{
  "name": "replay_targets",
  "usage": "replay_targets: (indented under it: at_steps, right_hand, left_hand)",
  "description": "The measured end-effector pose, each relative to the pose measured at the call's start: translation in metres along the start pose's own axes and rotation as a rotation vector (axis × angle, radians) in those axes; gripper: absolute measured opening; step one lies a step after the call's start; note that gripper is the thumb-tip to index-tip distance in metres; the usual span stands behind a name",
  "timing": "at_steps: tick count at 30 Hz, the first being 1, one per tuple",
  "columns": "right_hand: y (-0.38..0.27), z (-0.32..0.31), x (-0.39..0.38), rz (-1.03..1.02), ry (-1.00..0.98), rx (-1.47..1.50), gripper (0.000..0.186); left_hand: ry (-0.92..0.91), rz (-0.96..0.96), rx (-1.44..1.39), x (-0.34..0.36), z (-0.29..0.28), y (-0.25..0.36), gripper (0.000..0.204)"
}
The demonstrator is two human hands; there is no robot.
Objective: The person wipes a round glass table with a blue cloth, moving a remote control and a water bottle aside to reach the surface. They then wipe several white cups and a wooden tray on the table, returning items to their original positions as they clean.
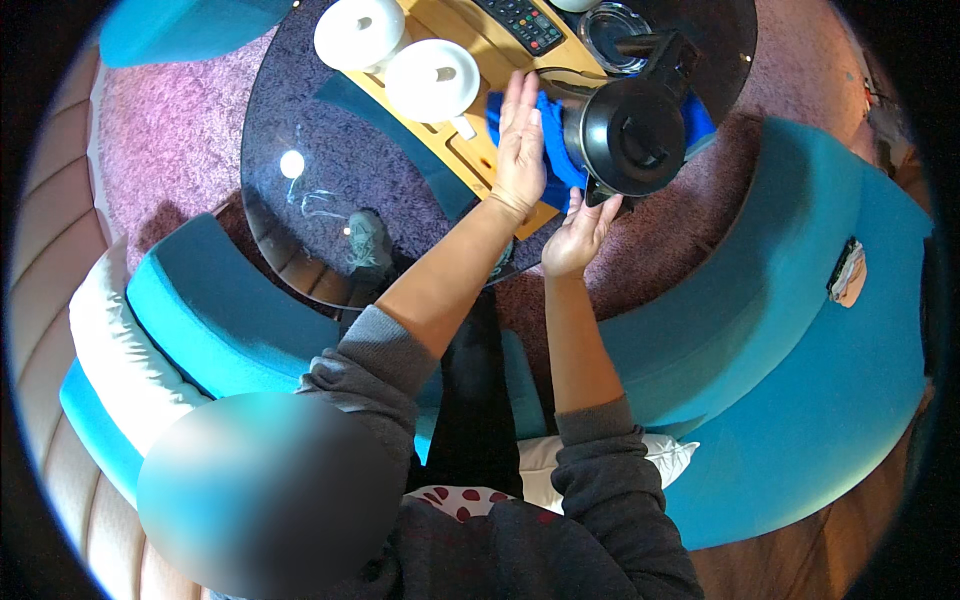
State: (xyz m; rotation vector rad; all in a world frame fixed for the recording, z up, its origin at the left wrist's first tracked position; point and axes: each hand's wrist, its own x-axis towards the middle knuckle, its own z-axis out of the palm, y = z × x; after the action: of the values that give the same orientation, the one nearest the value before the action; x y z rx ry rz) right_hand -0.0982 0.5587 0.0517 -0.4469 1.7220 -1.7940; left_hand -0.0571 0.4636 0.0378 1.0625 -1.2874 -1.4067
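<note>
A kettle [632, 137] with a black lid, a black handle and a metal side is at the right end of the wooden tray [470, 160]. A blue cloth [559, 140] lies bunched against its metal side and also shows beyond it. Flat and with fingers stretched out, my left hand [520, 150] is beside the cloth, between it and a white lidded cup [432, 82]. My right hand [580, 238] is at the near side of the kettle, by its spout, fingers extended and palm up. Whether its fingertips bear on the kettle I cannot tell.
Another white lidded cup [360, 32], a black remote control [522, 24] and a glass ashtray [612, 38] stand at the far side. Under the tray is a round dark glass table [300, 230]. Curved teal seats [740, 290] and a white pillow [125, 350] surround me.
</note>
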Motion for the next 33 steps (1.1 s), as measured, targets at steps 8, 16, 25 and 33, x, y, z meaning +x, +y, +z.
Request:
replay_targets:
  at_steps: [8,16,25,33]
  right_hand:
    - [-0.029,0.000,0.009,0.083,0.129,0.240,0.041]
    - [-0.050,0.006,0.016,-0.195,0.023,0.272,0.039]
    - [-0.023,0.009,0.027,-0.163,0.036,0.033,0.046]
    - [-0.011,0.010,0.013,0.005,0.332,0.276,0.016]
  left_hand:
    - [0.038,-0.162,-0.100,-0.010,0.012,0.031,0.045]
    - [-0.165,0.159,-0.134,0.006,0.000,0.074,0.043]
    - [-0.072,0.098,-0.085,0.004,-0.002,0.033,0.040]
    - [0.203,-0.181,-0.289,-0.027,0.001,0.021,0.004]
